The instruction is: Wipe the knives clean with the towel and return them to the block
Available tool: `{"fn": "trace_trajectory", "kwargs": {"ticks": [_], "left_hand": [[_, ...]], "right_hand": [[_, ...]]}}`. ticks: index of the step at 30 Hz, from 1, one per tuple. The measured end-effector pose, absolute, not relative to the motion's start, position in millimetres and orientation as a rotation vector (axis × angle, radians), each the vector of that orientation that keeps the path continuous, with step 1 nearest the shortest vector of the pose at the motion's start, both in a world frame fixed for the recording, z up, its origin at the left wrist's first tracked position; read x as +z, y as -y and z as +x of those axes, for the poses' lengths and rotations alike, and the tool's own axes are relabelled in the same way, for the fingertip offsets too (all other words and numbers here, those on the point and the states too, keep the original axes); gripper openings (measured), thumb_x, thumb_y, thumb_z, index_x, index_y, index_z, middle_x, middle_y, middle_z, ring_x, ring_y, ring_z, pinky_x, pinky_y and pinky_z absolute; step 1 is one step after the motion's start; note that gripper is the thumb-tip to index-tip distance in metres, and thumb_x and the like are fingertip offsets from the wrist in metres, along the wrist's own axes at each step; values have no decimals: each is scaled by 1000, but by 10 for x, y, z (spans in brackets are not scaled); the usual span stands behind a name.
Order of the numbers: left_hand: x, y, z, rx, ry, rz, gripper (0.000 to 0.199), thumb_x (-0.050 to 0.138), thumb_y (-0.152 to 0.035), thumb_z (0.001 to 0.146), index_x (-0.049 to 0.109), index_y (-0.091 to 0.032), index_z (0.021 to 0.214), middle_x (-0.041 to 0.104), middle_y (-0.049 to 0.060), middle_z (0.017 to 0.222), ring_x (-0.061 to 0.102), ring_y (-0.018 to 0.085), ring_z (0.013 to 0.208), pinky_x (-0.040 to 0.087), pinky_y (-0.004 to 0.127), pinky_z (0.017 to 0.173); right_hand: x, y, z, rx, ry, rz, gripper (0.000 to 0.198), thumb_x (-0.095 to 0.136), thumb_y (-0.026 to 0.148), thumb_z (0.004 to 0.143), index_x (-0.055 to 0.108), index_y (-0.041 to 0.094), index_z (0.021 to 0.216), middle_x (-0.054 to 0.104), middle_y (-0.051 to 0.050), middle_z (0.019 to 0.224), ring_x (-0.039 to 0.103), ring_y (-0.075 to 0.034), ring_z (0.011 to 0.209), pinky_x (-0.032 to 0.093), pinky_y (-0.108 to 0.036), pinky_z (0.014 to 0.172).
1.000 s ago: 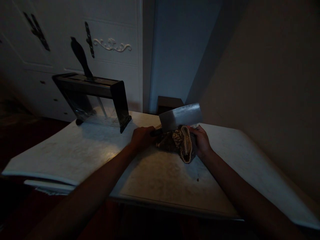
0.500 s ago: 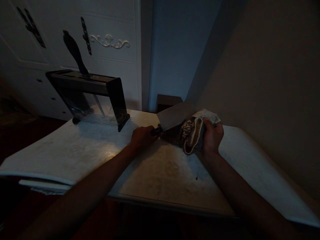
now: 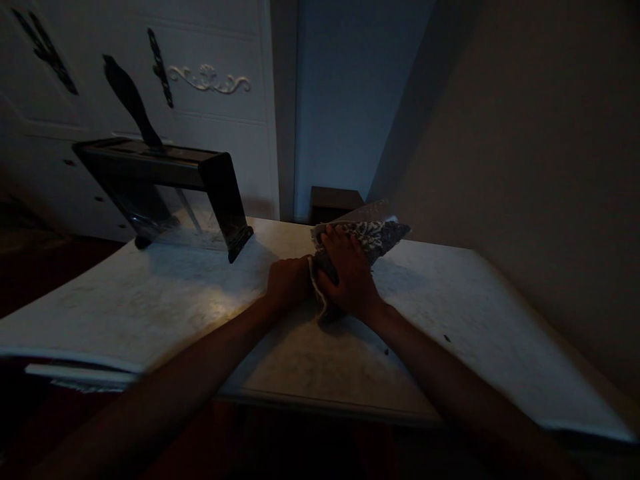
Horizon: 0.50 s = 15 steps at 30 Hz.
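Above the tabletop, my left hand [image 3: 289, 281] is closed around the handle of a cleaver, whose handle is hidden in the fist. Only a pale strip of the cleaver's blade [image 3: 367, 211] shows beyond a cloth. That cloth [image 3: 387, 238], grey-brown with a shaggy patterned face and a light edge, is folded over the blade. My right hand [image 3: 353, 277] grips the cloth from above near the handle end, its fingers bent over the blade and the thumb towards my left hand.
At the back left of the pale tabletop [image 3: 175, 293] stands a black-framed knife holder [image 3: 215, 177] with clear sides and a dark-handled knife [image 3: 130, 97] in it. White cabinets [image 3: 220, 40] rise behind. A wall [image 3: 525, 133] borders the right. Small dark crumbs [image 3: 447, 339] lie on the table.
My right hand has moved left with the cloth, from the blade's far end to close beside my left hand. The cloth now covers most of the blade.
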<state>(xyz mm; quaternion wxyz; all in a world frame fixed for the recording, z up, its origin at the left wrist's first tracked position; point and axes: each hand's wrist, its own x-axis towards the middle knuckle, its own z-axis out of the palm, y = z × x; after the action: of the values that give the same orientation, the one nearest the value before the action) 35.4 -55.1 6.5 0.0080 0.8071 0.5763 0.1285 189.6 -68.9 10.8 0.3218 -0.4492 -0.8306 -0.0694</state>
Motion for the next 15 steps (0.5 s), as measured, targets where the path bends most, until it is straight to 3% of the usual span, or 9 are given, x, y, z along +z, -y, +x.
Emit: {"fn": "trace_trajectory", "kwargs": {"ticks": [7, 15], "left_hand": [[58, 574, 356, 492, -1826, 2536, 36, 46, -46, 88, 70, -19, 90, 73, 11, 83, 69, 27, 77, 42, 32, 64], [5, 566, 263, 509, -1814, 2578, 40, 49, -53, 84, 72, -20, 84, 73, 10, 77, 68, 26, 74, 43, 32, 64]], "right_hand": [[85, 542, 2108, -286, 2089, -1289, 69, 47, 26, 82, 30, 15, 148, 29, -11, 155, 16, -26, 146, 11, -51, 118], [5, 297, 2674, -195, 1795, -1439, 62, 49, 28, 81, 41, 15, 141, 38, -14, 150, 29, -28, 141, 16, -52, 116]]}}
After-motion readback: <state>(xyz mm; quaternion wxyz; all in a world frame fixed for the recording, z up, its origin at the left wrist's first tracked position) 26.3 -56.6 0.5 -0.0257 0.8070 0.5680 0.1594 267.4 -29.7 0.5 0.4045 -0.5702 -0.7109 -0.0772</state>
